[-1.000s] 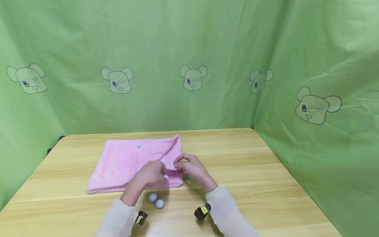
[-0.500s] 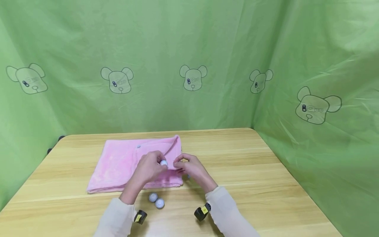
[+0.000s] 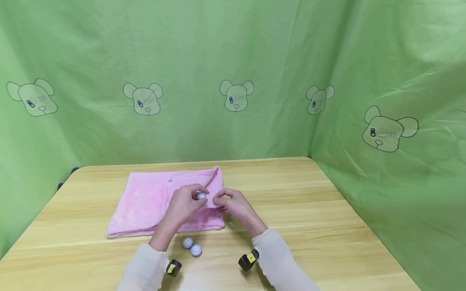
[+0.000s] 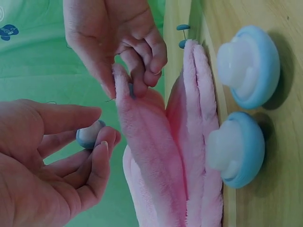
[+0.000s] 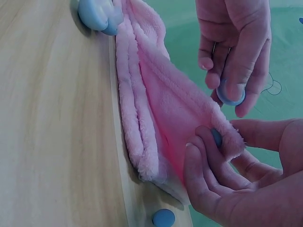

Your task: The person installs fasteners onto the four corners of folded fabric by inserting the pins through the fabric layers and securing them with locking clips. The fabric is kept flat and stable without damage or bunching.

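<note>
A pink plush blanket (image 3: 145, 202) lies folded on the table, its near right corner lifted. My right hand (image 3: 236, 206) pinches that raised layer between thumb and fingers. Beneath the layer, against the fingers, shows a small blue disc (image 5: 216, 137). A thin pin tip (image 4: 110, 100) pokes out of the cloth on the upper side. In my left hand (image 3: 185, 202), thumb and fingers grip a mushroom-shaped blue and white cap (image 4: 90, 135), just left of the pin tip and apart from it. A small fastener (image 3: 170, 180) sits on the blanket's upper part.
Two more blue and white caps (image 3: 196, 249) stand on the wooden table (image 3: 309, 242) before the blanket. A loose pin with blue ends (image 4: 183, 35) lies beside its right edge. Green curtains (image 3: 189, 133) hang behind and at both sides.
My left hand has risen from the blanket's near edge, bringing the cap up beside the pinched corner, and has tilted the cap slightly. My right hand keeps its place.
</note>
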Tool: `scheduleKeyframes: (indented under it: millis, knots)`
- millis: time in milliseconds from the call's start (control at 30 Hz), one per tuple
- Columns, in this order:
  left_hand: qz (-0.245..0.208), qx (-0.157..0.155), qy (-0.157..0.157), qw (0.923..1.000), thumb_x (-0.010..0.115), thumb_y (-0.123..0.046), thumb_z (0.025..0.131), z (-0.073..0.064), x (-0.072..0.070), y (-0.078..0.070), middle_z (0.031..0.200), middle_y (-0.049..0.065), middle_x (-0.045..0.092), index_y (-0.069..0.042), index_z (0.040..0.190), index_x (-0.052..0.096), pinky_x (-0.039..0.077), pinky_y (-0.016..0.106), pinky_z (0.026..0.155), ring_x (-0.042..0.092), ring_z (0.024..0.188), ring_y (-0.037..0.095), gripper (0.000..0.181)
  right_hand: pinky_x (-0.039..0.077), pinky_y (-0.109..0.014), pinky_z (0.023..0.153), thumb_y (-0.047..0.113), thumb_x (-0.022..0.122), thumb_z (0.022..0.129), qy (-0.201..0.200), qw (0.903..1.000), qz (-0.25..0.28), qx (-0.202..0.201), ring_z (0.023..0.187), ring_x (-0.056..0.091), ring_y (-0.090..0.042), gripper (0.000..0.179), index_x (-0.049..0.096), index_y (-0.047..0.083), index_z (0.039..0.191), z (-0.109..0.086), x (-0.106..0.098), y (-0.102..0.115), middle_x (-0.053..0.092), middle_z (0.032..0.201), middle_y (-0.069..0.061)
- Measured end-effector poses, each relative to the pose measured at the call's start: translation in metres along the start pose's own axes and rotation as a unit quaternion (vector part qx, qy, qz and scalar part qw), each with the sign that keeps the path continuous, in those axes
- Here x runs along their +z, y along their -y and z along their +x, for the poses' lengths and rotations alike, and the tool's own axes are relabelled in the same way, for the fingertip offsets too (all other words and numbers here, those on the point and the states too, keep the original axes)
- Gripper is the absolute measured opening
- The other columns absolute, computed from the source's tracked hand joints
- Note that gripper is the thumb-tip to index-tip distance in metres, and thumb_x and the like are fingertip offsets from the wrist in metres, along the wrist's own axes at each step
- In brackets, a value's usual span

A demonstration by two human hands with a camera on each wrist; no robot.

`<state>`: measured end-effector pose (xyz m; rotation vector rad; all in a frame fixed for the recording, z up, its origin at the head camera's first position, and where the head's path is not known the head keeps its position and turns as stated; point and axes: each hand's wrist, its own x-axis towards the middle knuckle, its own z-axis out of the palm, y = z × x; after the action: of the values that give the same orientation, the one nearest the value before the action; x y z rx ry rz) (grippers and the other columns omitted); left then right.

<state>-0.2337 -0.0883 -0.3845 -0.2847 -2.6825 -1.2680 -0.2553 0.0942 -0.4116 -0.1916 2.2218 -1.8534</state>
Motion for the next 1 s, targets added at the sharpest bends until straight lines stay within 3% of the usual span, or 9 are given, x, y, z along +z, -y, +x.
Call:
scheduleKeyframes:
  millis: [200,333,467,600,800,1000]
  knots:
    - [-0.007,0.001,0.002,1.0000,0.074,-0.006,0.087,0.001,0.002,0.001,0.097,0.008,0.078,-0.009,0.109,0.076,0.058,0.035,0.072,0.072,0.083,0.021,0.023,0.061,-0.042,0.083,0.009,0.065,0.094,0.002,1.0000,0.004,-0.001,0.088,0.072,-0.028,0.018,0.066,-0.004,0.106,-0.001,0.000,0.001,0.070,0.094,-0.013]
    - [-0.016,-0.010,0.006,0.9998,0.067,-0.004,0.091,0.002,0.003,0.000,0.102,0.011,0.078,-0.007,0.112,0.075,0.055,0.032,0.067,0.069,0.074,0.017,0.022,0.061,-0.041,0.083,0.010,0.063,0.096,0.001,1.0000,0.004,0.003,0.089,0.072,-0.029,0.018,0.066,-0.004,0.107,0.000,-0.001,0.002,0.071,0.098,-0.016]
    - [-0.025,-0.015,0.007,0.9996,0.064,-0.001,0.091,0.004,0.006,0.001,0.095,0.011,0.078,-0.007,0.106,0.076,0.053,0.030,0.065,0.065,0.066,0.012,0.019,0.060,-0.039,0.083,0.011,0.062,0.096,0.003,1.0000,0.003,0.004,0.090,0.072,-0.028,0.018,0.066,-0.004,0.107,0.000,-0.001,0.002,0.071,0.098,-0.015]
    - [-0.025,-0.016,0.013,0.9995,0.063,0.002,0.090,0.004,0.009,0.004,0.091,0.011,0.077,-0.004,0.099,0.076,0.056,0.032,0.070,0.068,0.071,0.013,0.017,0.061,-0.038,0.081,0.010,0.063,0.095,0.007,1.0000,0.002,0.000,0.088,0.071,-0.026,0.017,0.066,-0.003,0.105,0.000,-0.002,0.000,0.070,0.097,-0.013]
    - [0.026,-0.039,-0.017,0.9988,0.064,-0.002,0.090,0.004,0.011,0.015,0.105,0.015,0.075,-0.006,0.109,0.074,0.055,0.046,0.085,0.068,0.091,0.027,0.021,0.061,-0.038,0.081,0.011,0.062,0.096,0.010,0.9999,0.002,0.001,0.087,0.071,-0.025,0.017,0.066,-0.003,0.106,0.000,-0.001,-0.001,0.070,0.100,-0.019]
    - [0.097,0.004,0.007,0.9952,0.065,0.001,0.087,0.002,0.012,0.030,0.110,0.024,0.069,0.000,0.126,0.067,0.053,0.054,0.090,0.063,0.101,0.038,0.040,0.060,-0.040,0.083,0.011,0.063,0.095,0.008,1.0000,-0.001,0.004,0.087,0.070,-0.026,0.019,0.066,-0.004,0.106,0.001,0.000,-0.001,0.069,0.100,-0.021]
